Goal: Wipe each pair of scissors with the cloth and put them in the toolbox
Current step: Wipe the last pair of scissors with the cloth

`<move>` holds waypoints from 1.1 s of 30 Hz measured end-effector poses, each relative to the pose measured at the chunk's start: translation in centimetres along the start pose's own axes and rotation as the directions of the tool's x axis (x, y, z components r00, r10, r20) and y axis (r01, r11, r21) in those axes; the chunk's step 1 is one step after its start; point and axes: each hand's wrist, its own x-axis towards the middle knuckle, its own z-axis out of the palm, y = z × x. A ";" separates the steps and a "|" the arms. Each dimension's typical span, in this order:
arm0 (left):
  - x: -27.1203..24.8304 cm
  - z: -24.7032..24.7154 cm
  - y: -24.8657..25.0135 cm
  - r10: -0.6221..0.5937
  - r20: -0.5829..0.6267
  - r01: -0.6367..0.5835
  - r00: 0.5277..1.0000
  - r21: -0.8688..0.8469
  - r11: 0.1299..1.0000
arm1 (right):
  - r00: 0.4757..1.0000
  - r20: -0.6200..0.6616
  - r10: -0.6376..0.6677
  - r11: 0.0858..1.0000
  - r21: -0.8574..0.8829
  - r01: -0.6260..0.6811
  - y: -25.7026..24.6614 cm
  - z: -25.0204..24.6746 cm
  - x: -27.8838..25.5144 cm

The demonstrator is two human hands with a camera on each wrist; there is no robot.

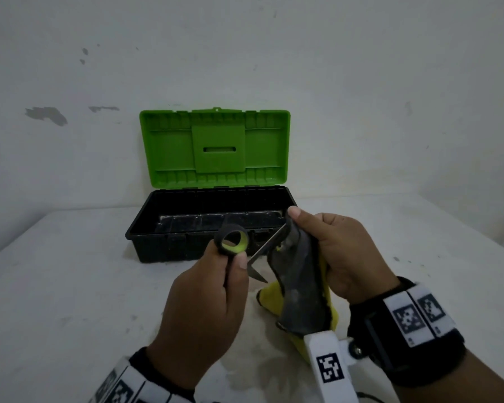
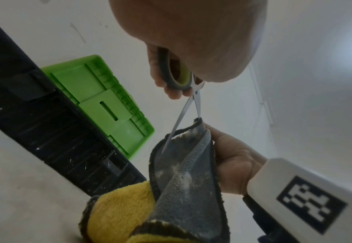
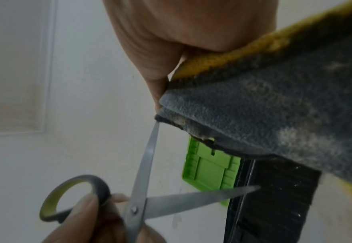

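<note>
My left hand (image 1: 210, 289) grips the dark, yellow-lined handles of a pair of scissors (image 1: 234, 242), held above the table in front of the toolbox. The steel blades (image 3: 148, 166) are spread apart. My right hand (image 1: 341, 251) pinches a grey and yellow cloth (image 1: 303, 289) around the tip of the upper blade (image 2: 197, 106); the other blade (image 2: 177, 126) lies free beside the cloth. The black toolbox (image 1: 146, 225) stands with its green lid (image 1: 216, 146) up, and its inside looks bare.
A white wall rises right behind the toolbox. The pale tabletop (image 1: 70, 286) spreads to the left and right of my hands. The cloth's lower end (image 1: 269, 298) hangs down to the table. Marker-tagged bands (image 1: 416, 315) wrap both wrists.
</note>
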 end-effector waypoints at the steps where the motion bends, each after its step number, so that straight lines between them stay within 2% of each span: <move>1: 0.0 -0.1 0.2 -0.037 0.010 0.038 0.999 -0.040 0.998 | 1.000 0.006 -0.014 1.000 -0.005 0.014 0.0 -0.3 0.0; 3: 0.3 -0.2 0.8 -0.167 0.040 0.171 0.985 -0.210 0.963 | 0.997 0.060 -0.056 0.998 -0.032 0.058 0.1 -0.5 -0.4; 4: 0.6 -0.3 1.1 -0.257 0.074 0.267 0.964 -0.314 0.911 | 0.992 0.097 -0.081 0.995 -0.055 0.086 0.3 -0.4 -0.7; 7: 1.4 -0.6 1.7 -0.480 0.244 0.531 0.843 -0.525 0.665 | 0.970 0.194 -0.148 0.976 -0.132 0.175 0.9 0.0 -1.8; 9: 1.6 -0.7 1.8 -0.518 0.348 0.618 0.781 -0.546 0.565 | 0.954 0.251 -0.165 0.965 -0.160 0.209 1.2 0.4 -2.3; 13: 1.9 -0.9 1.9 -0.536 0.439 0.684 0.721 -0.571 0.454 | 0.943 0.301 -0.145 0.969 -0.147 0.196 1.3 0.9 -2.8; 15: 2.0 -1.1 2.0 -0.543 0.450 0.697 0.709 -0.567 0.439 | 0.950 0.285 -0.127 0.980 -0.111 0.164 1.4 1.1 -2.8; 20: 2.1 -1.3 2.0 -0.550 0.434 0.691 0.713 -0.570 0.444 | 0.983 0.141 -0.121 0.991 -0.042 0.128 1.4 1.0 -2.0; 24: 1.7 -1.3 2.0 -0.531 0.415 0.669 0.739 -0.546 0.504 | 0.970 0.236 -0.067 0.996 -0.036 0.077 1.7 1.2 -2.6; 26: 1.5 -1.4 1.9 -0.533 0.440 0.687 0.723 -0.544 0.482 | 0.969 0.235 -0.075 0.996 -0.029 0.084 1.6 1.1 -2.8; 31: 1.4 -1.2 1.7 -0.563 0.490 0.737 0.666 -0.548 0.395 | 0.991 0.106 -0.081 0.996 0.048 0.077 1.4 0.3 -1.6; 33: 1.3 -1.2 1.7 -0.572 0.492 0.745 0.657 -0.540 0.392 | 0.988 0.141 -0.067 0.997 0.054 0.060 1.7 0.5 -1.9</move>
